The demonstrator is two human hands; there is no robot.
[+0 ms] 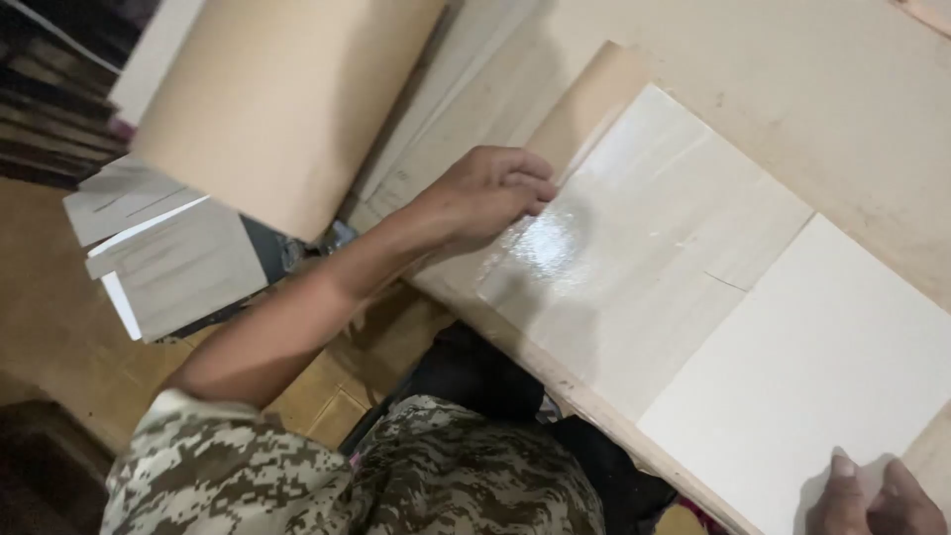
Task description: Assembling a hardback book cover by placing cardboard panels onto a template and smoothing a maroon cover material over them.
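Pressing flat on the near-left edge of a glossy sheet (pixel 634 248), the left hand (pixel 490 193) lies palm down with its fingers (pixel 530 188) held close together and slightly curled; it pinches nothing. The sheet is pale, shiny with a wet-looking glare just beside the fingertips, and lies on the table (pixel 792 79), a light wooden surface. A tan strip of brown paper (pixel 584 99) shows along the sheet's upper-left edge, partly under it. A matte white sheet (pixel 822 376) lies next to the glossy one toward the lower right, their edges touching or nearly so. The right hand (pixel 877 500) rests at the bottom corner of the white sheet, only partly in view; two fingertips touch the sheet, set a little apart, and the rest of the hand is cut off. A large brown board (pixel 287 99) leans at upper left, well apart from both hands. Grey-white panels (pixel 168 263) are stacked below it beside the tiled floor (pixel 59 327). Camouflage trousers (pixel 396 476) fill the lower foreground.
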